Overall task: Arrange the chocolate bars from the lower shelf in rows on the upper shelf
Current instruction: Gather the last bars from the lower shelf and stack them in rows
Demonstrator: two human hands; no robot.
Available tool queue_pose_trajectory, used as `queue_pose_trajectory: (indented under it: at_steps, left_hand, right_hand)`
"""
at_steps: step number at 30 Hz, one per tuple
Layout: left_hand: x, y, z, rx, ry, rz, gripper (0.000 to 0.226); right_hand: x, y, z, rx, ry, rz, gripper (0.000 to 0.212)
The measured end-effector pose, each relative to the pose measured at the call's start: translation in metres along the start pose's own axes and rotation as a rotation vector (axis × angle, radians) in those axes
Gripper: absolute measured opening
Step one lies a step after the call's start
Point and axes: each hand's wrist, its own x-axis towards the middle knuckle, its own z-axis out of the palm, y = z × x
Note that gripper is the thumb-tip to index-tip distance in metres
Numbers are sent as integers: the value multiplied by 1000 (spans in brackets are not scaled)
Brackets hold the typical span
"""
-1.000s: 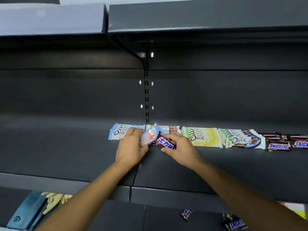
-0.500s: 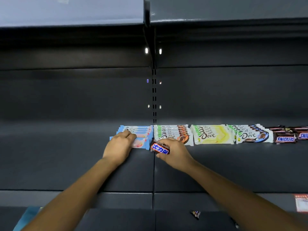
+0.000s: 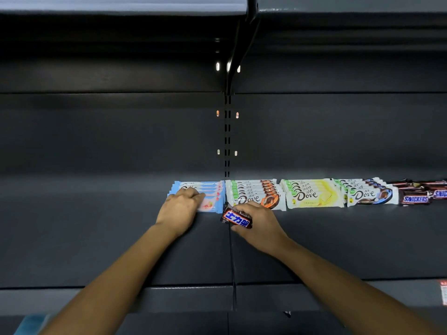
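Pale-blue bars (image 3: 212, 201), white-orange bars (image 3: 256, 194), yellow bars (image 3: 314, 195), brown Snickers (image 3: 414, 199), dark grey shelf (image 3: 96, 238).

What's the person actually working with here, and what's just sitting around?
In the job: Snickers bar in right hand; left hand on blue Dove bars; other chocolate rows; shelf.
Just there: bracket; label.

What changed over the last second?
The left hand laid the tilted light-blue Dove bar flat at the front of its row and now rests on it. The right hand still holds the Snickers bar; the other Dove rows stayed put.
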Motion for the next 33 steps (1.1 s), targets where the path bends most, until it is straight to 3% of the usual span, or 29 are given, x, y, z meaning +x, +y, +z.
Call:
queue_pose_trajectory:
  at_steps: [19,23,27,33]
  left_hand:
    - [-1,-6,9,-283,144,-70,51]
    - [-4,7,1,-262,160,65,58]
    - [-3,43,-15,-422,103,234,61]
    - [10,101,-25,-485,65,379,55]
  right_hand:
    - [-2,6,-1,50,25,-19,40]
    - [-3,10,-4,60,40,-20,40]
    - [-2,13,-16,54,52,5,42]
    - [-16,35,-54,60,117,76,38]
